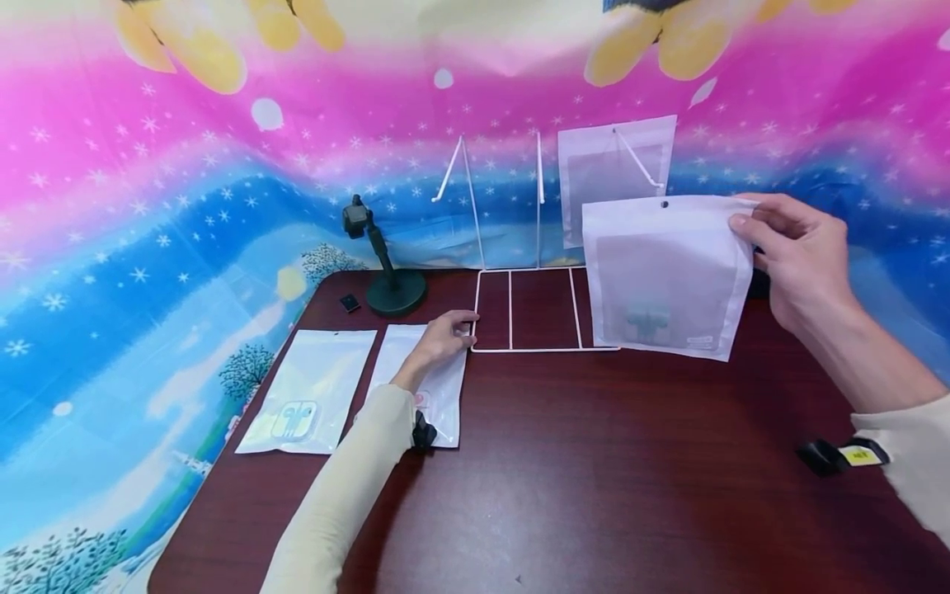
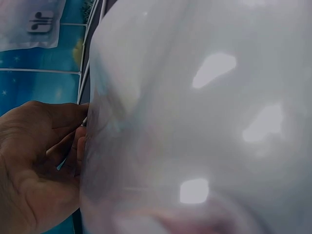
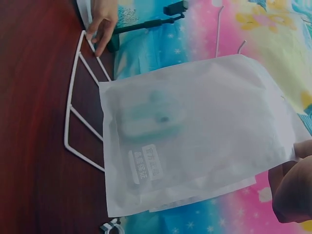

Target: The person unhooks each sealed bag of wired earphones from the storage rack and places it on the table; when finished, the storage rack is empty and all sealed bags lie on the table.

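Observation:
My right hand (image 1: 805,252) pinches a white zip pouch (image 1: 671,272) by its top corner and holds it up at the right of a white wire display rack (image 1: 545,350). A small hang hole shows at the pouch's top edge; in the right wrist view a pale green item shows through its lower part. My left hand (image 1: 444,334) holds the left rail of the rack's base between its fingers and thumb. Behind the held pouch, another white pouch (image 1: 614,177) hangs on the rack's right prong. Two other upright prongs show on the rack.
On the left lie a pouch (image 1: 315,371) with white earphones and another pouch (image 1: 393,363), partly under my left arm. A black stand (image 1: 397,293) with a small camera-like head and a small black piece (image 1: 350,304) are behind them. A printed cloth hangs behind the table.

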`<action>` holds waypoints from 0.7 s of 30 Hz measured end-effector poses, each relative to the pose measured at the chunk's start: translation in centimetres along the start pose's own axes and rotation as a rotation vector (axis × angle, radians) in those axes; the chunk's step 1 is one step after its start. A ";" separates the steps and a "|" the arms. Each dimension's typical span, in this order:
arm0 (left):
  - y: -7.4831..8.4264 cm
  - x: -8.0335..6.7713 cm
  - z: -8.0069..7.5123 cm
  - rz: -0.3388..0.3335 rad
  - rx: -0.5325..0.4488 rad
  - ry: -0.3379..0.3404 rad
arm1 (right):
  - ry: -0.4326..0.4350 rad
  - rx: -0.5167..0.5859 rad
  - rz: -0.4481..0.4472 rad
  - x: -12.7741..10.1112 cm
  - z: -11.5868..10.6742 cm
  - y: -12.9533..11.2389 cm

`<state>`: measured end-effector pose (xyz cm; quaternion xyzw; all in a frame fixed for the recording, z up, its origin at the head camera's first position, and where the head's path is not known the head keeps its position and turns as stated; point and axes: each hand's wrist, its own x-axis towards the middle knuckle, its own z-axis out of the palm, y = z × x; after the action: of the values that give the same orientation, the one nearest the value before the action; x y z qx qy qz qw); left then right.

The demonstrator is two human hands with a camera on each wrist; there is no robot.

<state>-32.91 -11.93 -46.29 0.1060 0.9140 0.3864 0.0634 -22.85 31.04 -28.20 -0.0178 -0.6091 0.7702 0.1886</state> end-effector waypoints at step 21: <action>-0.1 0.1 -0.1 -0.005 0.013 0.002 | 0.058 -0.382 0.324 1.8 -8.3 7.5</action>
<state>-33.02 -12.03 -46.28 0.1037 0.9169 0.3803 0.0629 -24.42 37.95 -37.03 -0.1727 -0.7271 0.6604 0.0736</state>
